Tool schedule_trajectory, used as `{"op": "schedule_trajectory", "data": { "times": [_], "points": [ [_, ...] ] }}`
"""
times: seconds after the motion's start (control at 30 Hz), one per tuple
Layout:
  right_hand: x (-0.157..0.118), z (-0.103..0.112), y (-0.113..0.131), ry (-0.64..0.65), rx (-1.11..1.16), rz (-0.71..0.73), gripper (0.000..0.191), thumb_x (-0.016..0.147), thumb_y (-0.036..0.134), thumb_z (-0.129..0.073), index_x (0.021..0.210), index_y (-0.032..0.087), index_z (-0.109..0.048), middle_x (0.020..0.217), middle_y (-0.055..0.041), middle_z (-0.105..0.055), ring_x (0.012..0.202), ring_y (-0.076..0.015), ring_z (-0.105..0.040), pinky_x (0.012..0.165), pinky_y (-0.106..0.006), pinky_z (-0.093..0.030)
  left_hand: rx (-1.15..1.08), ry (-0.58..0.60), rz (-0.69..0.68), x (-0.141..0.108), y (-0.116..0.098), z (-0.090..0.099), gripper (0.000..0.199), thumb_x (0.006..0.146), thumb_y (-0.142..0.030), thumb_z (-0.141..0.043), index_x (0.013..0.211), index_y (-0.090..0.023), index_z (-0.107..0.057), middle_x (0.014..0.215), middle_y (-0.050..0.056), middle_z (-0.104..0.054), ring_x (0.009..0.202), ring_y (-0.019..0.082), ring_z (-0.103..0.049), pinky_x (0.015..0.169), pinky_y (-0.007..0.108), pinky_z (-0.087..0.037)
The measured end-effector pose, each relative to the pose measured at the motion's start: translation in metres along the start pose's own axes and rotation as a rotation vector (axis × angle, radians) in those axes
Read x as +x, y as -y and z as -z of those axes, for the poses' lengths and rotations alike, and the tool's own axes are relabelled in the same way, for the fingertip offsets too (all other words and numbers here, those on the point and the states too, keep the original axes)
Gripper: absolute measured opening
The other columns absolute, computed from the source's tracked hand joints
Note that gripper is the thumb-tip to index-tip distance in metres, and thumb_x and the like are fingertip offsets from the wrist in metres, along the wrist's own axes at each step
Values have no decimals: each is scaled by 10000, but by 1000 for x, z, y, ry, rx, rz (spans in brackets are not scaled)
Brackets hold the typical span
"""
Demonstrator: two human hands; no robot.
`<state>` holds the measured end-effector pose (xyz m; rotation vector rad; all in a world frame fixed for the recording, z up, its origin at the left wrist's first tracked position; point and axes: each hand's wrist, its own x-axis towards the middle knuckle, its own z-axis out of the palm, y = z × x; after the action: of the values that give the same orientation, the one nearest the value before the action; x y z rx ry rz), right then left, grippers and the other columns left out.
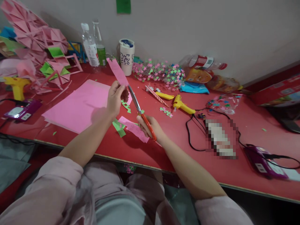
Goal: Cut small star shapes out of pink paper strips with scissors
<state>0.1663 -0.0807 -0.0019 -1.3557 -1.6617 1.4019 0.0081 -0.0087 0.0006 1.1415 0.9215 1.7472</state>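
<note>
A pink paper strip (117,72) is pinched in my left hand (115,97) and slants up toward the white cup. My right hand (151,127) is closed round the orange handles of the scissors (138,104), whose blades point up and left, their tips at the strip's lower edge. Beneath the hands, another pink strip (138,131) and a green paper piece (120,128) lie on the red table (140,154). Small green cut pieces (127,107) are between the hands. Large pink sheets (78,104) lie left of them, partly behind my left forearm.
Bottles (90,47) and a white cup (127,57) stand along the wall. Behind the scissors are bagged paper stars (159,73), a yellow cutter (164,95) and a yellow glue gun (184,105) with a black cord. Folded pink paper shapes (35,37) fill the back left.
</note>
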Motion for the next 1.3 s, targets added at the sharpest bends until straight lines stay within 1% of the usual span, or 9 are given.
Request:
{"op": "schedule_trajectory", "data": {
  "times": [0.13, 0.3, 0.47, 0.57, 0.83, 0.97, 1.07, 1.17, 1.3],
  "points": [
    [-2, 3, 4, 36, 2, 2, 392, 836, 546, -500, 693, 190, -420, 458, 73, -371, 342, -48, -327, 327, -177, -294, 59, 40, -35, 0, 1, 1, 178, 836, -286, -493, 690, -209, -426, 492, -68, -450, 376, 39, -407, 380, 181, -302],
    [-2, 5, 5, 83, 32, -33, 351, 862, 501, -482, 712, 188, -433, 442, 80, -357, 329, -51, -326, 328, -179, -296, 66, 67, -29, 2, -1, 2, 165, 840, -275, -461, 692, -209, -433, 471, -69, -435, 364, 40, -399, 358, 170, -291],
    [-2, 9, 4, 144, 104, 5, 362, 858, 516, -491, 715, 187, -440, 445, 84, -354, 332, -49, -328, 329, -178, -282, 57, 112, -34, 4, -1, 5, 167, 840, -301, -463, 703, -209, -439, 475, -70, -449, 356, 37, -407, 346, 168, -291],
    [-1, 12, 3, 171, 107, 2, 379, 848, 532, -505, 704, 186, -447, 429, 88, -343, 326, -49, -318, 329, -182, -290, 55, 134, -51, 6, -1, 7, 160, 836, -294, -464, 704, -207, -439, 471, -74, -450, 346, 37, -404, 339, 169, -281],
    [2, 11, -1, 138, 111, 6, 437, 843, 598, -477, 680, 194, -435, 404, 92, -332, 300, -46, -278, 295, -182, -271, 93, 171, -85, 8, 0, 11, 180, 831, -309, -483, 698, -202, -425, 465, -85, -446, 338, 32, -400, 342, 167, -284],
    [3, 11, -1, 123, 96, -8, 446, 836, 606, -482, 672, 195, -425, 397, 92, -324, 294, -47, -276, 289, -183, -251, 119, 174, -70, 9, -1, 12, 189, 827, -311, -487, 693, -200, -414, 471, -89, -449, 339, 23, -397, 349, 159, -286],
    [3, 12, 0, 110, 77, -9, 439, 834, 598, -491, 672, 196, -419, 399, 92, -326, 291, -45, -280, 288, -181, -240, 125, 171, -57, 9, -4, 13, 165, 816, -273, -487, 687, -199, -416, 474, -86, -457, 348, 24, -406, 356, 156, -300],
    [4, 13, 0, 109, 74, -34, 439, 825, 599, -504, 663, 201, -411, 399, 92, -310, 290, -46, -272, 278, -183, -229, 124, 156, -24, 9, -6, 13, 142, 796, -238, -494, 676, -198, -430, 474, -78, -469, 358, 28, -418, 354, 155, -301],
    [5, 14, 1, 92, 75, -66, 440, 821, 596, -513, 653, 204, -403, 410, 89, -300, 296, -46, -267, 270, -187, -219, 86, 113, 56, 9, -6, 11, 156, 776, -266, -527, 661, -197, -448, 460, -72, -476, 339, 30, -408, 333, 161, -282]
  ]
}}
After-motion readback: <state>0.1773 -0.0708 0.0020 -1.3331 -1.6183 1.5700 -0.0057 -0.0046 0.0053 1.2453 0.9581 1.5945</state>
